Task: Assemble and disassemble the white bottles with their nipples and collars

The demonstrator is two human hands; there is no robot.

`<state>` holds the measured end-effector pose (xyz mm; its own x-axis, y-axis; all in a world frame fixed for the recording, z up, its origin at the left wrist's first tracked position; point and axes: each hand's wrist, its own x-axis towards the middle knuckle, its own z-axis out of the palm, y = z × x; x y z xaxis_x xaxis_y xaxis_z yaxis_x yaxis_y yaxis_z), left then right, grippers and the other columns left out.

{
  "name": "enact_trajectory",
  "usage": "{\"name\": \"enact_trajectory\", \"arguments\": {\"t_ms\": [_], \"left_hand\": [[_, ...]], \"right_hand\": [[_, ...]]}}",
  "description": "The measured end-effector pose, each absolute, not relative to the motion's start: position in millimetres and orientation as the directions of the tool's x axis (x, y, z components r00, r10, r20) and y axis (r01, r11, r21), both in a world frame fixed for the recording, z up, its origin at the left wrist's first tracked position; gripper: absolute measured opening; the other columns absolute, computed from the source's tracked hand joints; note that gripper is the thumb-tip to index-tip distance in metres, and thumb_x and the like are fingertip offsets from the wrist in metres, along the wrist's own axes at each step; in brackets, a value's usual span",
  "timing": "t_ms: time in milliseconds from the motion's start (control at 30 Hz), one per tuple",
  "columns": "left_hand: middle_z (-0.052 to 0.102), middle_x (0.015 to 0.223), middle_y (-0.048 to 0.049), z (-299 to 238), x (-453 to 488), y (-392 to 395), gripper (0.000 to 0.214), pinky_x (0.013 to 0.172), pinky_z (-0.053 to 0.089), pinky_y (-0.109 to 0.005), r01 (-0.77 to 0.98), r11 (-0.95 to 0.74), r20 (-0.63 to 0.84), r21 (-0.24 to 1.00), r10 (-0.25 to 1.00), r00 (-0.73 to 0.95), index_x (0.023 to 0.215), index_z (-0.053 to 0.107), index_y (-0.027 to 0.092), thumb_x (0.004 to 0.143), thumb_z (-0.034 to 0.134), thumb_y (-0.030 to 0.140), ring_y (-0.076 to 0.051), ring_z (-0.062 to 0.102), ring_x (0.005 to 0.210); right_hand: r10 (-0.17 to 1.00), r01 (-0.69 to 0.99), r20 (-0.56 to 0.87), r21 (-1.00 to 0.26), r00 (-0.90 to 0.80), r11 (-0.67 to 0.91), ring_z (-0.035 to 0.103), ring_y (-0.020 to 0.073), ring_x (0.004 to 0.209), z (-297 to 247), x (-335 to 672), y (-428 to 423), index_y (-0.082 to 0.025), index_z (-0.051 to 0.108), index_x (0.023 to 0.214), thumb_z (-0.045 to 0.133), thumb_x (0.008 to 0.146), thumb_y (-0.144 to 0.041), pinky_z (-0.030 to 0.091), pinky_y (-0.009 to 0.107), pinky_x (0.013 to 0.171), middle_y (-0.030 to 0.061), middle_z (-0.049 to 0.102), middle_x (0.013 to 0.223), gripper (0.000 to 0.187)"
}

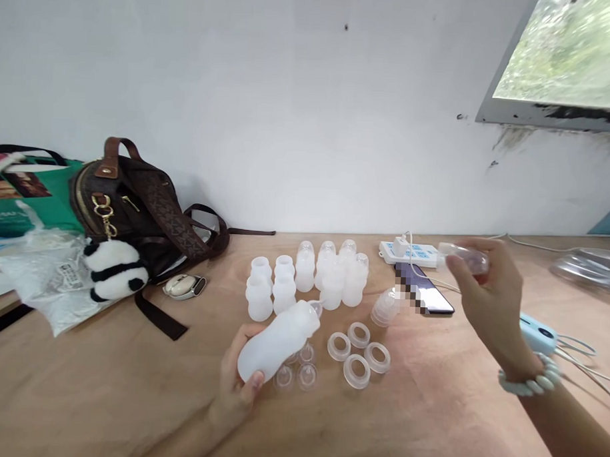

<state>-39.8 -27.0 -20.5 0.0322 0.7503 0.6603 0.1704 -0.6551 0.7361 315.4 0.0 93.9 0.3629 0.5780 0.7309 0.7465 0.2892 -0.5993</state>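
Note:
My left hand (237, 379) is wrapped round a frosted white baby bottle (278, 341), tilted with its nipple end up to the right. Raised at the right, my right hand (497, 302) grips a clear bottle cap (468, 258) between thumb and fingers. Below the bottle lie several clear nipples (307, 375), partly hidden by it. To their right are several translucent collar rings (357, 371). Behind stand open baby bottles (259, 293) and several bottles with clear caps (353, 283). Some clear caps (385, 307) rest on the table near a phone.
A brown backpack (135, 209) with a panda plush (116, 270) stands at the left, near a computer mouse (183, 286). A phone (435, 296) and white power strip (421, 254) are at the back right. A light-blue device (537, 334) with cables lies beyond my right wrist.

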Motion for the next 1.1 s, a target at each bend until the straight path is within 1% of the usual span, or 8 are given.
{"name": "enact_trajectory", "arguments": {"t_ms": [133,233,400,600,700,833,967,1100], "left_hand": [[0.062,0.078,-0.0013,-15,-35,-24,0.047,0.049,0.042,-0.023,0.233,-0.613,0.64,0.755,0.766,-0.058,0.1,0.059,0.018,0.085,0.057,0.063,-0.017,0.056,0.06],[0.061,0.078,-0.0018,-10,-33,-25,0.05,0.049,0.042,-0.023,0.252,-0.587,0.619,0.769,0.783,-0.064,0.098,0.059,0.018,0.084,0.057,0.066,-0.016,0.056,0.06],[0.063,0.081,-0.0025,-6,-33,-28,0.049,0.048,0.043,-0.023,0.259,-0.581,0.605,0.772,0.796,-0.018,0.102,0.057,0.019,0.086,0.057,0.065,-0.016,0.057,0.06],[0.069,0.09,-0.0049,-9,-32,-29,0.044,0.056,0.052,-0.027,0.267,-0.639,0.623,0.721,0.767,0.154,0.117,0.057,0.022,0.089,0.06,0.055,-0.02,0.066,0.069],[0.071,0.104,-0.0082,-11,-33,-29,0.045,0.064,0.057,-0.034,0.312,-0.7,0.667,0.642,0.711,0.221,0.125,0.057,0.026,0.086,0.066,0.047,-0.024,0.069,0.079],[0.073,0.102,-0.009,-19,-33,-27,0.049,0.077,0.058,-0.042,0.366,-0.749,0.685,0.553,0.659,0.312,0.128,0.058,0.029,0.082,0.071,0.043,-0.028,0.071,0.084],[0.073,0.101,-0.0085,-25,-34,-24,0.05,0.075,0.058,-0.037,0.309,-0.708,0.63,0.636,0.707,0.322,0.125,0.062,0.027,0.082,0.067,0.052,-0.026,0.07,0.082],[0.071,0.095,-0.0073,-19,-35,-23,0.051,0.061,0.052,-0.027,0.2,-0.628,0.529,0.752,0.757,0.383,0.117,0.064,0.023,0.079,0.068,0.057,-0.021,0.066,0.072]], "right_hand": [[0.813,0.939,0.581,-0.29,0.019,0.186,0.057,0.0221,0.064,71,348,24,-0.025,0.066,0.106,0.049,0.093,-0.055,0.045,0.036,0.057,0.0086,0.064,0.091,0.036],[0.894,0.915,0.407,-0.259,-0.188,0.31,0.063,0.0247,0.067,41,348,30,-0.024,0.067,0.108,0.052,0.093,-0.05,0.049,0.036,0.056,0.0097,0.066,0.089,0.034],[0.88,0.874,0.397,-0.29,-0.261,0.39,0.069,0.0276,0.087,37,344,29,-0.022,0.061,0.122,0.053,0.092,-0.034,0.056,0.041,0.072,0.011,0.071,0.097,0.034],[0.815,0.763,0.574,-0.495,-0.073,0.416,0.067,0.0247,0.084,79,302,5,-0.022,0.061,0.112,0.05,0.096,-0.033,0.054,0.04,0.072,0.0085,0.073,0.094,0.022],[0.883,0.564,0.39,-0.681,-0.26,0.467,0.067,0.021,0.077,77,258,-13,-0.023,0.06,0.117,0.049,0.098,-0.042,0.053,0.035,0.067,0.0046,0.072,0.085,0.028],[0.933,0.28,0.142,-0.929,-0.332,0.241,0.061,0.0143,0.061,51,215,-25,-0.02,0.06,0.106,0.057,0.092,-0.053,0.047,0.026,0.053,0.0014,0.068,0.079,0.036],[0.954,0.155,0.064,-0.981,-0.294,0.114,0.045,0.0093,0.049,29,206,-28,-0.019,0.054,0.08,0.063,0.089,-0.055,0.035,0.022,0.045,-0.0049,0.051,0.06,0.038],[0.944,0.261,0.173,-0.933,-0.281,0.249,0.055,0.0138,0.061,21,212,-31,-0.019,0.058,0.087,0.061,0.092,-0.049,0.044,0.024,0.052,-0.0004,0.059,0.072,0.03]]}}
